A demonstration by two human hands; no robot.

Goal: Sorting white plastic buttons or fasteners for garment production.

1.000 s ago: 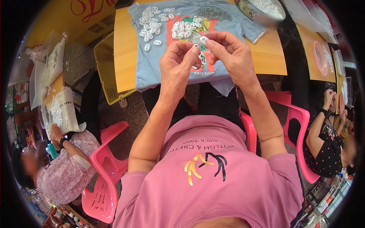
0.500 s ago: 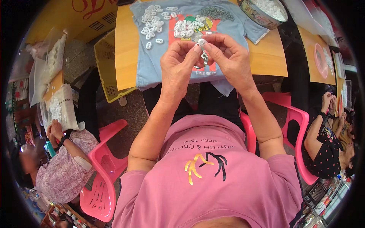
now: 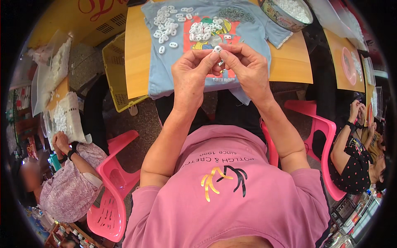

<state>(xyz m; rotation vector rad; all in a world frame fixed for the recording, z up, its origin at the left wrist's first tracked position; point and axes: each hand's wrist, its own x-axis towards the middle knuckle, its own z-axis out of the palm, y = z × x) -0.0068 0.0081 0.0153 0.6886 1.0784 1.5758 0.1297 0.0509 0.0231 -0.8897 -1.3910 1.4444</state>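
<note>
Over yellow table (image 3: pixel 289 62) and blue shirt (image 3: pixel 252 31): small white ring (image 3: pixel 217 48) pinched between left hand (image 3: pixel 191 72) and right hand (image 3: pixel 246 68) fingertips. Beyond the right fingers, metal bowl (image 3: pixel 276 13) full of white pieces.

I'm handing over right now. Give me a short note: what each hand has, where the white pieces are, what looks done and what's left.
Left hand and right hand: both pinch one small white ring between the fingertips, above the blue shirt spread on the wooden table.
Done, by the look of it: two clusters of white pieces lying on the shirt.
Left: more white pieces in the bowl at the table's far right.
</note>
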